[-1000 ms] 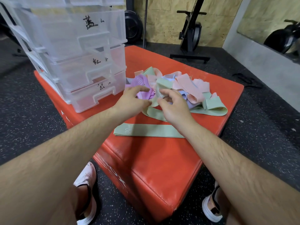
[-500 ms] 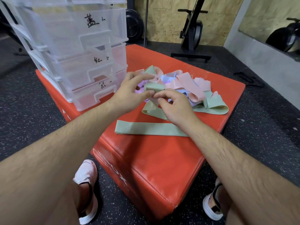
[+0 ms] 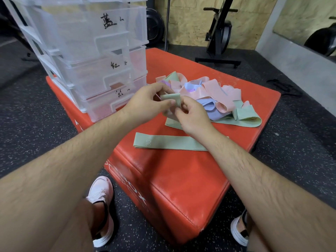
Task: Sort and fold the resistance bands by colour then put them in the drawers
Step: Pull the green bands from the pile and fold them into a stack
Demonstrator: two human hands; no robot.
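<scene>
While both hands meet above the red padded box [image 3: 181, 180], the left hand [image 3: 145, 104] and the right hand [image 3: 192, 119] each pinch the same folded green band [image 3: 171, 98], thumbs and fingertips closed on its cloth. The band is doubled into a short, thick packet held in the air just in front of the heap, and a loose length of it trails down beneath the right hand (where it ends is hidden by the wrist). Nearer the person, a second green band [image 3: 163, 143] lies flat on the box top, printed "30" near its left end; the right forearm crosses its right end. Behind the hands sits the tangled pile of bands [image 3: 209, 91], pink, lilac-blue and green mixed together, with one green loop [image 3: 249, 117] spilling out at its right edge. Left of the pile, on the same box, stands a clear plastic drawer unit [image 3: 87, 57] with handwritten labels on its pushed-in drawer fronts. On the speckled dark floor [image 3: 300, 142], a pale shoe shows on either side of the box's near corner.
</scene>
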